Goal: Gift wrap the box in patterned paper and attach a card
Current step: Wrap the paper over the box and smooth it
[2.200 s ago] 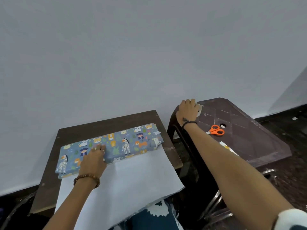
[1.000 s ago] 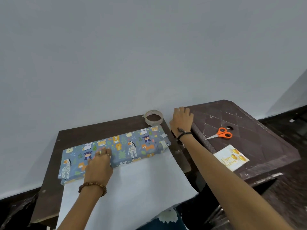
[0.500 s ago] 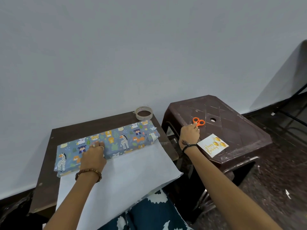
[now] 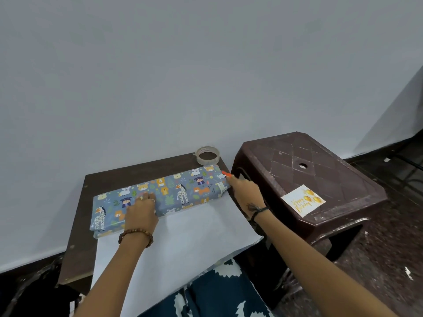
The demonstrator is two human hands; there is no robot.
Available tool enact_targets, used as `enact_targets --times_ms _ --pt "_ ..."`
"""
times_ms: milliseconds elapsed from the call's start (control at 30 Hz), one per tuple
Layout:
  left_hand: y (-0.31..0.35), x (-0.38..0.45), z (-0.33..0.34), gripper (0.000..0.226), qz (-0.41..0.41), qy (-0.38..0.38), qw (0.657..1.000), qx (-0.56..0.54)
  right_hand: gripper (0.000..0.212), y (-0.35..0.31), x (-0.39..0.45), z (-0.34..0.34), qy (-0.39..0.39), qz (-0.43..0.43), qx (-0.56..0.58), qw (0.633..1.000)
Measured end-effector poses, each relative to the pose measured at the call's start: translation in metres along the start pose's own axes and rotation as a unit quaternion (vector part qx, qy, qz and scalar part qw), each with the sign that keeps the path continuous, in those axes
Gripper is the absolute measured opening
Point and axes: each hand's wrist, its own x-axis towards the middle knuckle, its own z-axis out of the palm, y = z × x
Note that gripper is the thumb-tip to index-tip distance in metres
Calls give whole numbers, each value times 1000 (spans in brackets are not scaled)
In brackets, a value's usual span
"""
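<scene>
A long box (image 4: 174, 191) covered in blue animal-print paper lies across the small dark table (image 4: 107, 179). The paper's white underside (image 4: 178, 243) spreads from the box toward me and hangs over the front edge. My left hand (image 4: 142, 210) presses down on the box's top near its middle. My right hand (image 4: 245, 193) grips the orange scissors (image 4: 226, 173) at the box's right end; only a bit of orange handle shows past the fingers. A white birthday card (image 4: 302, 200) with gold balloons lies on the brown plastic stool.
A roll of clear tape (image 4: 207, 155) stands at the table's back right corner by the wall. The brown plastic stool (image 4: 297, 161) sits close on the right. My patterned blue clothing (image 4: 217, 294) shows below the paper.
My right hand put the tape roll on the table's back corner, picked the orange scissors off the stool and brought them to the box's right end. The left hand stayed on the box.
</scene>
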Motion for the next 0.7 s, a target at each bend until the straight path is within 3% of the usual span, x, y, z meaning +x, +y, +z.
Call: enact_targets --times_ms 100,200,367,700 --pt "0 1 1 41 1 4 1000 -3 54 4 0 22 -7 26 97 995" --pt "1 1 1 39 -3 7 1000 -6 52 6 2 26 8 68 296 953" --pt "0 -1 1 42 -4 2 1000 -5 46 -6 -11 18 104 138 429 887" --pt "-9 -4 -3 46 -4 -13 1000 -6 66 -21 3 24 -55 166 493 852"
